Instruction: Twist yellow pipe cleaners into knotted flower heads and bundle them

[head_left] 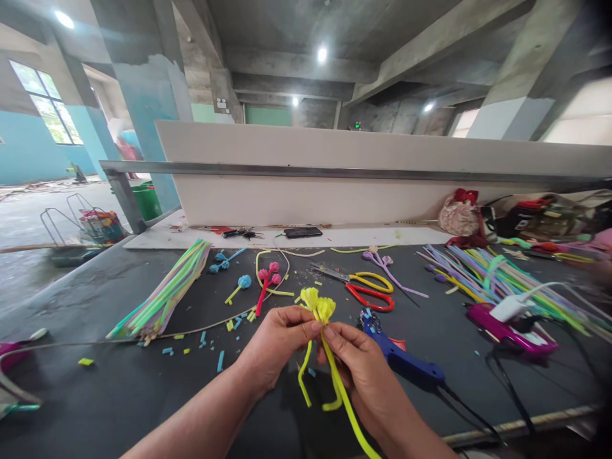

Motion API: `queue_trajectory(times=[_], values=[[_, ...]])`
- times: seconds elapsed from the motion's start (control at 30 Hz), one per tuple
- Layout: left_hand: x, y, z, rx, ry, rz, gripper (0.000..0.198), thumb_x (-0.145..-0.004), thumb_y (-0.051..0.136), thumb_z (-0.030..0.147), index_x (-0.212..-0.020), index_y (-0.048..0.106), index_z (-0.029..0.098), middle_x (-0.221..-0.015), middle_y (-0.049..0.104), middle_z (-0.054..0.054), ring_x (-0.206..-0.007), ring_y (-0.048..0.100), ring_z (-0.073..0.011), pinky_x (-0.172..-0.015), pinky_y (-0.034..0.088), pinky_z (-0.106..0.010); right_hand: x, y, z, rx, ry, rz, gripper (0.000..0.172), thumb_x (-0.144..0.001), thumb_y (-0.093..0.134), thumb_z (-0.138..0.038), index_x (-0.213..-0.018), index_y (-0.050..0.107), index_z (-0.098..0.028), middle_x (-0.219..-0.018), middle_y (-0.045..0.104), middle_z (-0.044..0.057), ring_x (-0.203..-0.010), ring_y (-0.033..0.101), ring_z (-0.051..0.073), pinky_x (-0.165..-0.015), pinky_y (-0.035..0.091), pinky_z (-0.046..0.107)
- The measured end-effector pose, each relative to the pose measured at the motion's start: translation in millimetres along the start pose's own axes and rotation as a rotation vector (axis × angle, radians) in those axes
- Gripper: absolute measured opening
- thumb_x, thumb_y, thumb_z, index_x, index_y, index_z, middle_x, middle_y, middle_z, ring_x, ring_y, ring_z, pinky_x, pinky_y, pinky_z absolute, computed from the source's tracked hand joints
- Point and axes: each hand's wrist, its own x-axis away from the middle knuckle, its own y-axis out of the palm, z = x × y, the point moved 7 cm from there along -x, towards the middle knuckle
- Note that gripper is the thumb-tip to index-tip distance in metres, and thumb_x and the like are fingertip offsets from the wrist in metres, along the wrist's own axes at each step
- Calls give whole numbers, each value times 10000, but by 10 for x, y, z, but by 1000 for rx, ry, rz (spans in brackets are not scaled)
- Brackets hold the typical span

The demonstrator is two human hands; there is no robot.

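Observation:
Yellow pipe cleaners (340, 389) gathered into a flower-like head at the top are held between my two hands, their loose stems hanging down. My left hand (282, 341) pinches them just under the bunched head with thumb and forefinger. From the other side, my right hand (352, 354) grips the stems at the same spot, thumb against them. Right of my hands lies a blue glue gun (406, 360). Scissors (366, 284) with one yellow and one red handle rest just beyond. Left of the scissors lies a pink pipe-cleaner flower (268, 280).
Bundles of coloured pipe cleaners lie at left (165, 290) and right (488, 277). A purple power strip (514, 331) with a white plug and cables sits at right. Small blue and yellow offcuts (220, 361) are scattered at left. A phone (303, 233) lies by the white back panel (306, 201).

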Motion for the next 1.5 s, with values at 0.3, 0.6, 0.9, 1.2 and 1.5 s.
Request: queue_trajectory(times=[0.3,0.6,0.9,1.2,1.5], values=[[-27,-52,-123,110,-64,47,194,-704,699,296,-664,615,126,-572,536,19,-492,415,-63,-496,327,-192,10,0,-15,48,-3,37,318,-752,653,-432,-615,591,-151,-533,529,-28,-421,284,46,-403,142,200],[-35,-63,-129,123,-54,52,243,-694,707,343,-659,602,126,-577,544,15,-490,426,-63,-493,344,-191,0,5,12,70,9,38,310,-756,646,-445,-662,607,-152,-544,539,-21,-432,320,57,-414,157,210],[-38,-78,-105,82,-31,53,201,-720,680,292,-647,583,131,-546,491,40,-482,403,-56,-483,308,-188,4,8,16,48,16,33,279,-767,642,-433,-746,609,-158,-565,535,-21,-452,344,60,-399,176,186],[-23,-80,-96,39,-20,57,175,-712,683,296,-669,613,141,-573,511,39,-502,406,-63,-496,309,-196,24,1,5,27,8,40,251,-753,660,-420,-746,609,-174,-550,532,-35,-428,321,54,-382,192,171],[-14,-57,-59,31,-20,49,160,-723,668,264,-663,602,131,-574,499,38,-500,395,-60,-494,300,-198,20,19,14,-25,31,29,246,-738,683,-395,-736,611,-159,-514,536,-31,-432,382,52,-397,229,162]])
